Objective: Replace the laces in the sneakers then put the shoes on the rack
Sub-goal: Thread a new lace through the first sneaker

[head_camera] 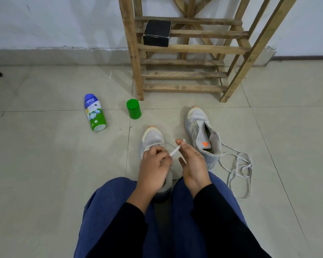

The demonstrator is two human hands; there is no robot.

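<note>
Two grips, left hand (155,165) and right hand (192,164), tight on one lace (174,151); open floor (45,157) leftward.

Rack (185,49): stands against the wall (63,21), with a box (157,33) on the left end of the upper shelf in view. Just before its left front leg a jar (133,108) stands upright on the floor (45,164); farther left a bottle (95,112) lies on its side. Further before the rack, toes toward it: left sneaker (153,140) under the left hand (155,164) and right hand (192,161), held lace (174,151) pinched between them; right sneaker (201,131) nearer the rack, loose lace (239,170) at its heel.
</note>
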